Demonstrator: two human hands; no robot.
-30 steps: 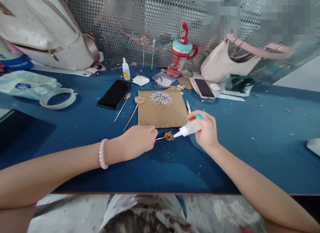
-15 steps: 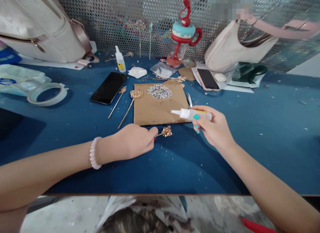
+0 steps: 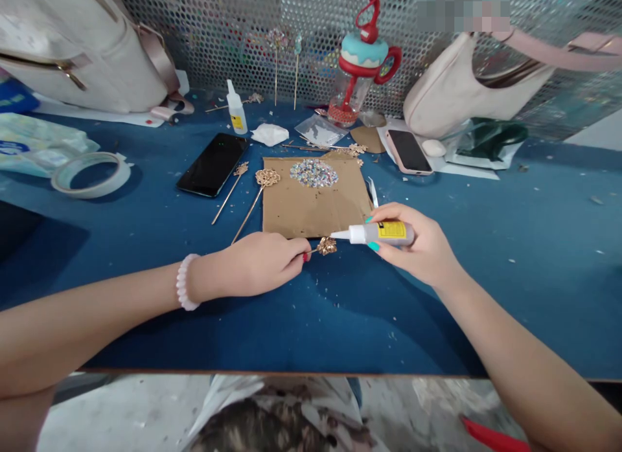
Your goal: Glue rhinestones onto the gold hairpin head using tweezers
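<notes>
Between the thumb and fingers of my left hand is the thin stem of a gold hairpin, its ornate head sticking out to the right. My right hand is closed around a small glue bottle with a yellow label, lying sideways. The white nozzle points left, its tip right by the hairpin's head; whether they touch I cannot tell. Just behind both hands lies a piece of cardboard bearing a pile of shiny rhinestones. Two more gold hairpins, one with a round openwork head, lie left of it.
A black phone, a tape roll and a second glue bottle are at left. Behind the cardboard stand a red-lidded cup and a pink phone. White tweezers lie by the cardboard's right edge.
My right hand has lowered and turned the glue bottle, bringing its nozzle from above the cardboard to the hairpin's head. My left hand keeps its grip on the stem.
</notes>
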